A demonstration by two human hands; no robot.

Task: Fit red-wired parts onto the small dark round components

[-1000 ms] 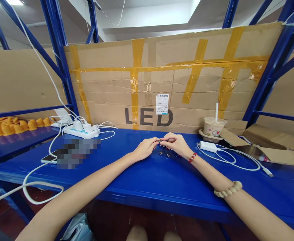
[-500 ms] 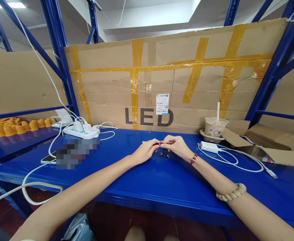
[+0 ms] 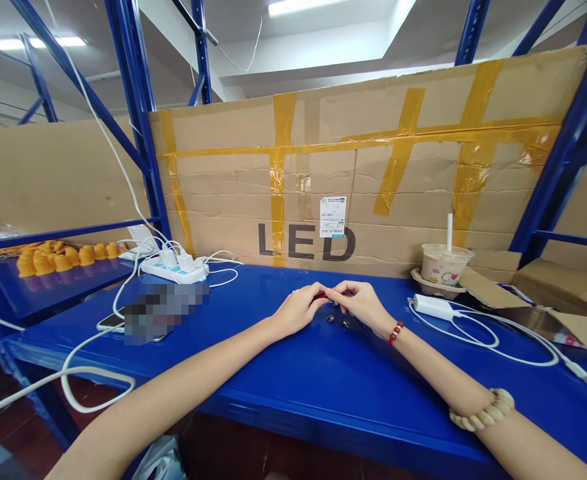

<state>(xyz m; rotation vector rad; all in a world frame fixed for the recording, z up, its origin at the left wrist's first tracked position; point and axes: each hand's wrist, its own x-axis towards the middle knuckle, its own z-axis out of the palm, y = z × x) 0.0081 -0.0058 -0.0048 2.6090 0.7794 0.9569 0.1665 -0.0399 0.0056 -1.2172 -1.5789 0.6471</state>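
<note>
My left hand (image 3: 301, 309) and my right hand (image 3: 364, 309) meet over the blue shelf top, fingertips touching. The left one is closed in a pinch on a small dark red piece (image 3: 320, 295), mostly covered by fingers. Thumb and fingers of the right are also pinched together at that spot; what lies between them is hidden. Just below the fingertips a small dark shiny piece (image 3: 330, 319) rests on the shelf, with a similar small piece (image 3: 346, 324) beside it. Under the right hand something dark shows in part.
At the left are a white power strip (image 3: 173, 269) with plugs and cables, a partly blurred phone (image 3: 111, 322) and several orange-yellow pieces (image 3: 43, 261). To the right stand a cup with a straw (image 3: 443, 265), a white adapter with cable (image 3: 433, 307) and an opened carton (image 3: 563, 283). Cardboard (image 3: 223, 213) closes the back.
The view has shifted, so the whole scene sits farther right and lower. My hands stay together; the right fingers now overlap the left fingertips more, and less of the held piece shows.
</note>
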